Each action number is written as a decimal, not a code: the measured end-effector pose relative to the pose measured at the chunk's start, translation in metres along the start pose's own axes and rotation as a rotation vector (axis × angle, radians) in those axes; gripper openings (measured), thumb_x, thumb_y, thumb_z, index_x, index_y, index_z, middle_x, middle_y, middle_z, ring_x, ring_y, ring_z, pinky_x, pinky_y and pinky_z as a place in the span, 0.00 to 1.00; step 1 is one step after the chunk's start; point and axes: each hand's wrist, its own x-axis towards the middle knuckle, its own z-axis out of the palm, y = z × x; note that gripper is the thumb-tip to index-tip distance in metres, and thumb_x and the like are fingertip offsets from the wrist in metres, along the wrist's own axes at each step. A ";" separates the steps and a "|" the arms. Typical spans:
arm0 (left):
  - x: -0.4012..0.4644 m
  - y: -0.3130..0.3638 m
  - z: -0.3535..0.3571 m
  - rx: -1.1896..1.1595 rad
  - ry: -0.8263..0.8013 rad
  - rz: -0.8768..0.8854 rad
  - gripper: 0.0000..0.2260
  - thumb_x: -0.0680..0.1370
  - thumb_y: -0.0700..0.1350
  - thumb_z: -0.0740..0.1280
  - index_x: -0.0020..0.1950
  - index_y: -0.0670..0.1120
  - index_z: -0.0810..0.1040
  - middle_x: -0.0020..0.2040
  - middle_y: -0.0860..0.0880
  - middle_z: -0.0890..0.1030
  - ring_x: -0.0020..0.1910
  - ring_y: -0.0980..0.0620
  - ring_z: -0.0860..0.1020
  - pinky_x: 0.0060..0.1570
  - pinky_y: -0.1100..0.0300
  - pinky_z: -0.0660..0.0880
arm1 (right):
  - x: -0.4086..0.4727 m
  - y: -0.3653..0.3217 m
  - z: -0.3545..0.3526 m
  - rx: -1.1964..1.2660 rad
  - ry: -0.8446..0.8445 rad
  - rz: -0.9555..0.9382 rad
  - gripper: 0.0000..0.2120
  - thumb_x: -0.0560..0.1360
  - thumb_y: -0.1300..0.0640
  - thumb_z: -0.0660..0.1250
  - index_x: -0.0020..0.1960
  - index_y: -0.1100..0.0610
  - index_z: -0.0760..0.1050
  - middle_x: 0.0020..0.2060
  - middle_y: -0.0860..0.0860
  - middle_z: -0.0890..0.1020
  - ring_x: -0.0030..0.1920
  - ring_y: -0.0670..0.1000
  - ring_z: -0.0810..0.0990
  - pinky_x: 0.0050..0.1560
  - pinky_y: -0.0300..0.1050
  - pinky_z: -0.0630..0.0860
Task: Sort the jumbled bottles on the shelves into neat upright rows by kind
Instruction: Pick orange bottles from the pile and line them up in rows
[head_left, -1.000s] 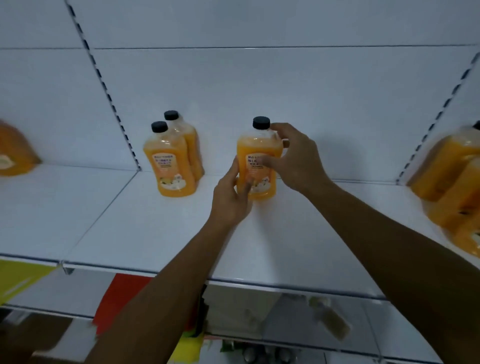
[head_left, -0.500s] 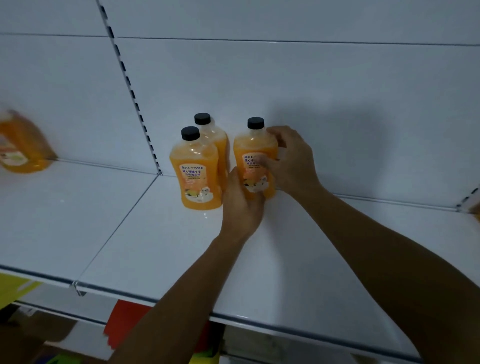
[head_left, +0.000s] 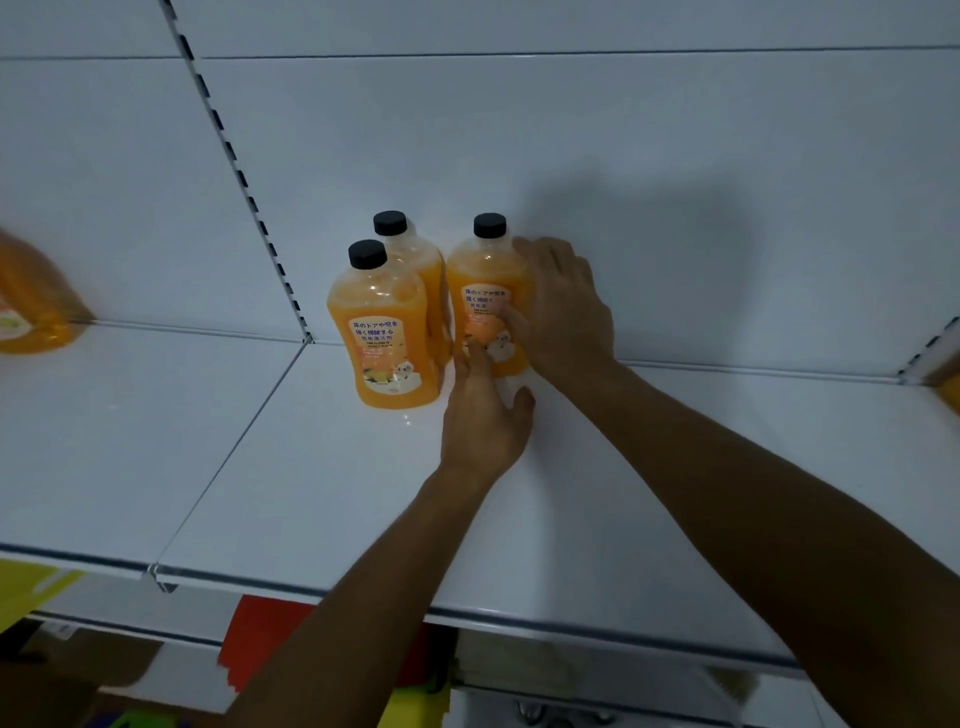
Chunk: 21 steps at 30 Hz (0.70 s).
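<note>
A wide white metal shelf (head_left: 649, 467) runs across the view, with a white back wall (head_left: 571, 130) behind it. A slotted white metal post (head_left: 236, 166) goes up the wall on the left, and the seam where two shelf boards meet starts at its foot.

Two orange plastic bottles with black caps stand upright near the post, one right behind the other. The front orange bottle (head_left: 387, 338) has a label with writing on it. The back orange bottle (head_left: 415, 260) peeks out behind it, and the two look like they touch. Far left, a blurry orange bottle (head_left: 31, 306) leans on the next shelf board, well apart from the rest. At the far right edge a bit of orange (head_left: 950, 389) shows, too cut off to tell what it is. Below the shelf there are red (head_left: 260, 639) and yellow (head_left: 31, 587) patches, all blurry.

The third orange bottle with a black cap (head_left: 485, 291) stands upright just beside the pair, close to the back wall. The right hand (head_left: 563, 306) wraps around its right side — fingers curled over its shoulder, thumb pressed on the label. The left hand (head_left: 483, 410) is low in front of it, fingers pointing up and touching the bottom of the bottle, thumb spread out to the side. It is loose, not gripping.
</note>
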 end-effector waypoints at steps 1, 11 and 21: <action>-0.003 0.002 0.000 -0.003 -0.006 -0.012 0.33 0.78 0.48 0.67 0.78 0.49 0.53 0.75 0.51 0.65 0.70 0.48 0.69 0.62 0.61 0.67 | -0.004 0.003 -0.003 0.021 -0.021 0.001 0.29 0.74 0.44 0.68 0.71 0.53 0.65 0.67 0.52 0.68 0.66 0.55 0.68 0.52 0.53 0.74; -0.065 0.080 0.047 0.064 -0.254 -0.009 0.29 0.80 0.52 0.64 0.78 0.47 0.57 0.77 0.48 0.62 0.74 0.47 0.63 0.72 0.54 0.59 | -0.094 0.073 -0.119 0.038 -0.075 0.169 0.32 0.77 0.41 0.63 0.75 0.54 0.61 0.74 0.52 0.65 0.74 0.53 0.60 0.70 0.51 0.63; -0.158 0.221 0.164 -0.102 -0.567 0.215 0.29 0.78 0.49 0.68 0.76 0.46 0.61 0.74 0.48 0.67 0.69 0.49 0.69 0.69 0.53 0.67 | -0.221 0.161 -0.290 -0.151 0.147 0.335 0.22 0.77 0.50 0.66 0.69 0.55 0.68 0.64 0.52 0.74 0.61 0.53 0.74 0.53 0.47 0.75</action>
